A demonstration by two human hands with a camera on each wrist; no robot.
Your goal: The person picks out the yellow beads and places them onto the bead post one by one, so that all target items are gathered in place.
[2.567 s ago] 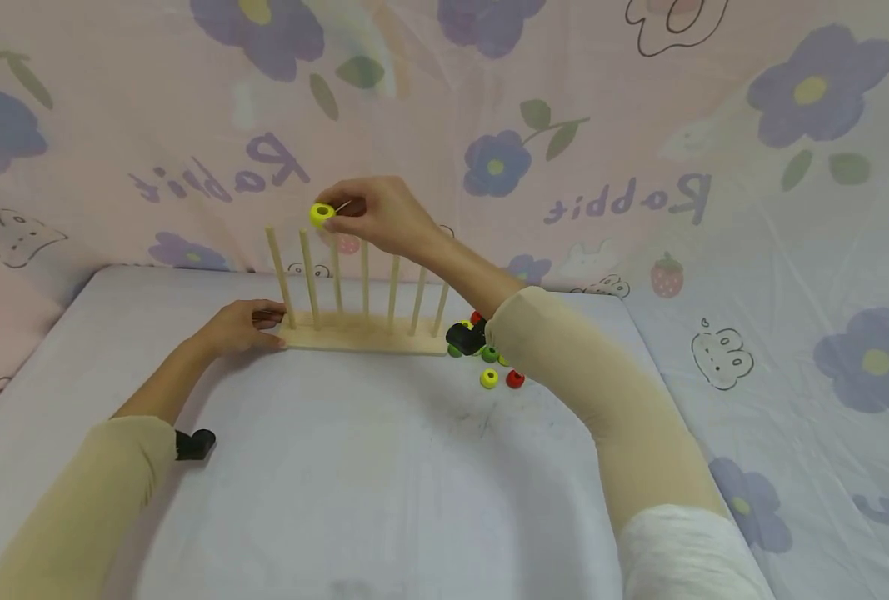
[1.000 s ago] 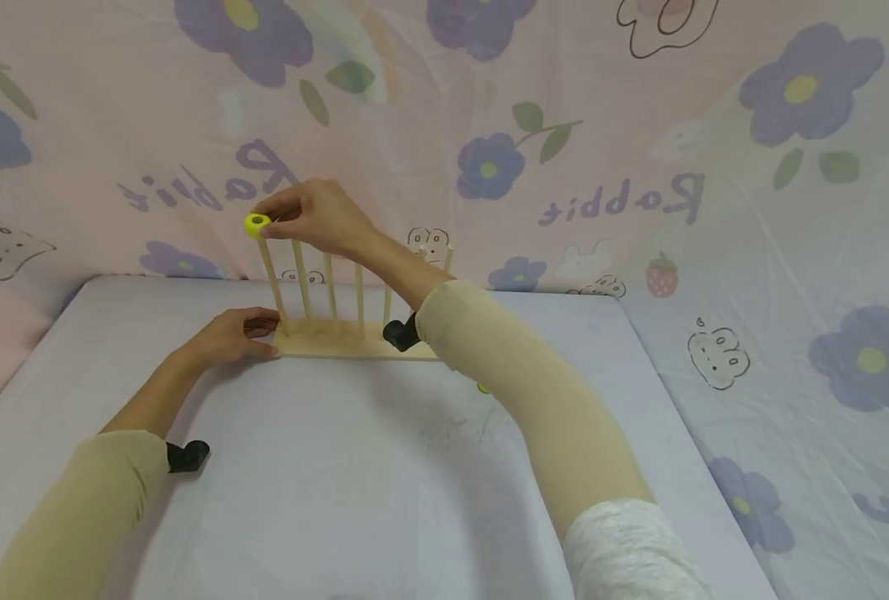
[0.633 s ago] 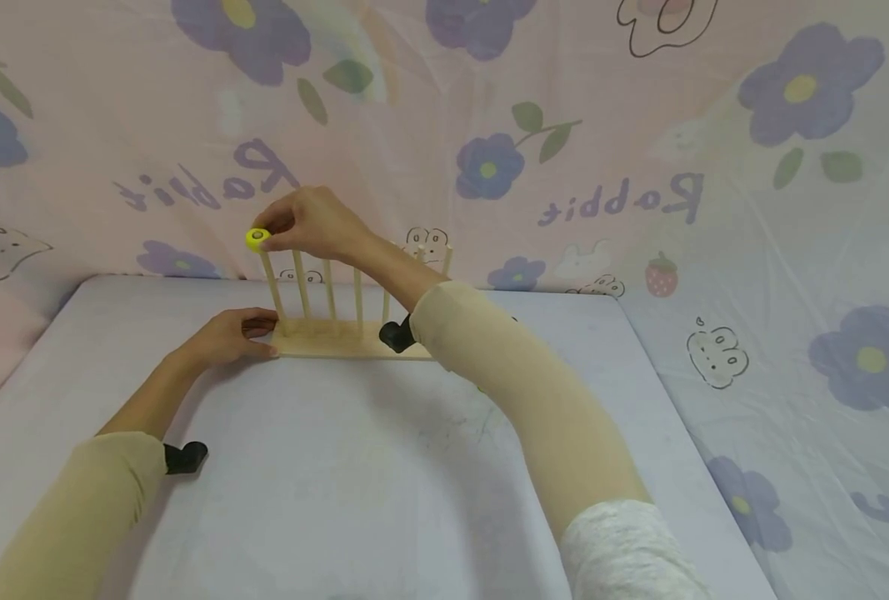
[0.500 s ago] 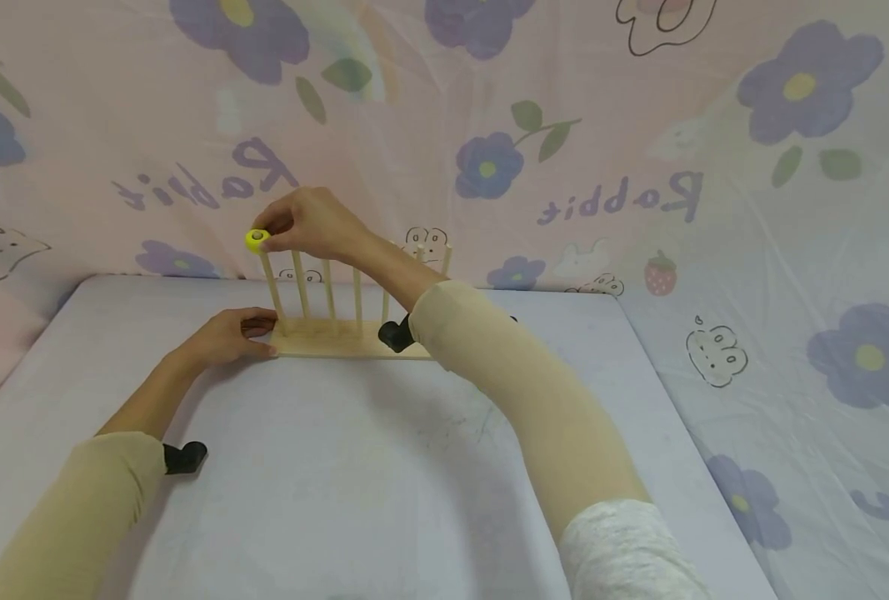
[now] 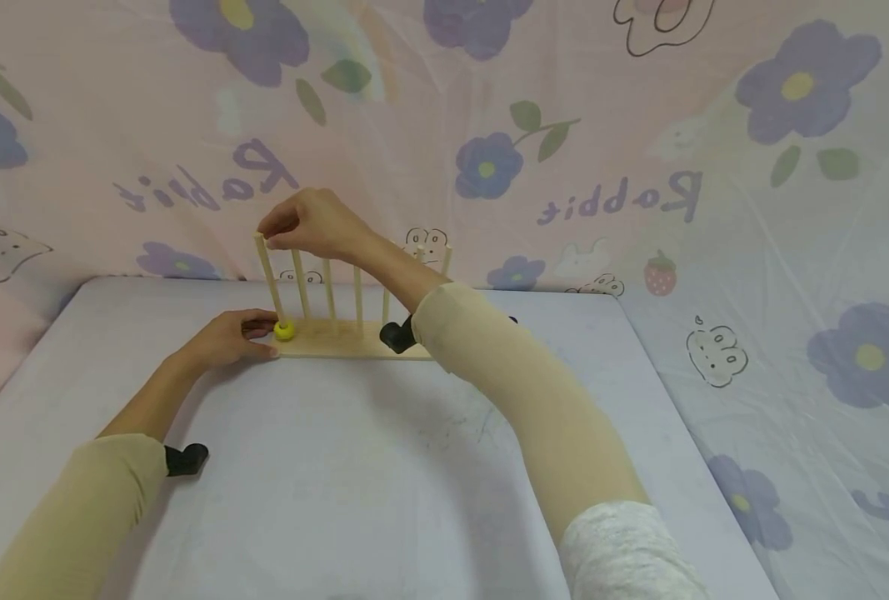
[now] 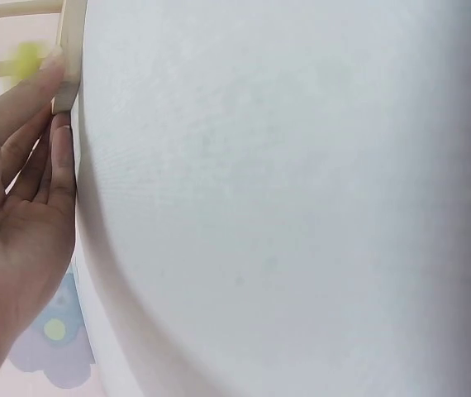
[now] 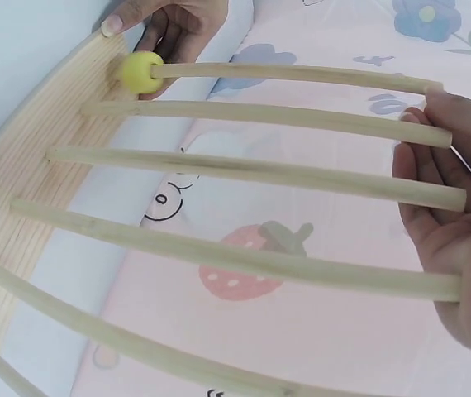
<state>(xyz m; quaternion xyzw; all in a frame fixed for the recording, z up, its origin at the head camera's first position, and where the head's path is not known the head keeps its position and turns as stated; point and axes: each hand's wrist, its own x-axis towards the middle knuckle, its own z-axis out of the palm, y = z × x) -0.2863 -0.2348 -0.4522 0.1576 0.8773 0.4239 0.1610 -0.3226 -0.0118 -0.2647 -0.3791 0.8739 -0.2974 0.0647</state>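
Observation:
A wooden peg stand [image 5: 339,344] with several upright pegs is on the white table. My left hand [image 5: 228,337] holds the base at its left end, with the thumb [image 6: 49,64] on the board and the fingers at its end. At the bottom of the leftmost peg sits a yellow bead [image 5: 284,331], threaded on it; the left wrist view shows it blurred. My right hand [image 5: 320,223] is up at the top of that peg with no bead between its fingers. In the right wrist view its fingers are relaxed, and its thumb [image 7: 454,107] is at the peg's tip.
The right forearm [image 5: 489,350] crosses in front of the stand's right end and hides the table behind it. A black wrist camera [image 5: 397,337] sits under that sleeve, another [image 5: 187,459] at the left sleeve. A printed cloth [image 5: 414,108] hangs behind.
The right hand brought the yellow bead left to the leftmost peg, put it over the tip and let go. The bead dropped to the base. The left hand stayed at the base end.

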